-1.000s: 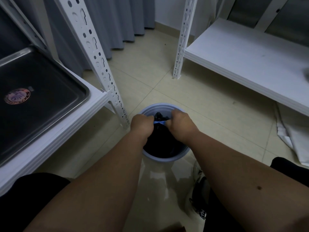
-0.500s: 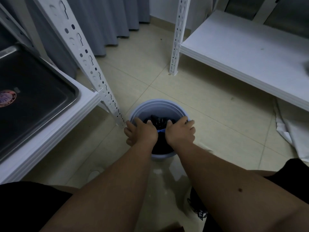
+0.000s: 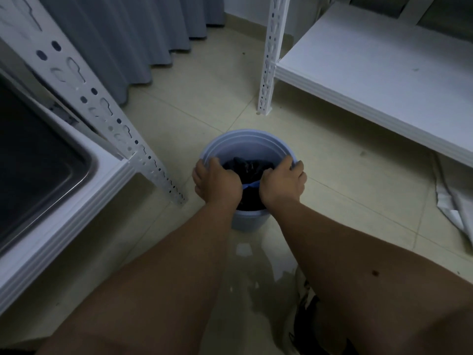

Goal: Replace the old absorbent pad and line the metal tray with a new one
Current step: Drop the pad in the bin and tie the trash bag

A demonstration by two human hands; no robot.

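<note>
A pale blue bucket point(image 3: 247, 142) stands on the tiled floor between two shelf units, with dark crumpled material point(image 3: 249, 166) inside it. My left hand point(image 3: 217, 183) grips the rim on the left side, and my right hand point(image 3: 282, 181) grips it on the right, fingers curled over the edge. A small blue strip point(image 3: 250, 185) shows between the two hands. The metal tray point(image 3: 38, 162) sits bare and dark on the low white shelf at the left. Whether the dark material is the old pad I cannot tell.
A perforated white shelf post point(image 3: 115, 124) slants down just left of the bucket, and another post point(image 3: 268, 60) stands behind it. A bare white shelf board point(image 3: 384, 73) fills the right. A white folded sheet point(image 3: 455, 208) lies on the floor beneath it. Grey curtains point(image 3: 128, 34) hang behind.
My hands were bunched together over the middle of the bucket, pinching the blue strip. They have spread apart onto the rim, and the view has shifted right, cutting off much of the tray.
</note>
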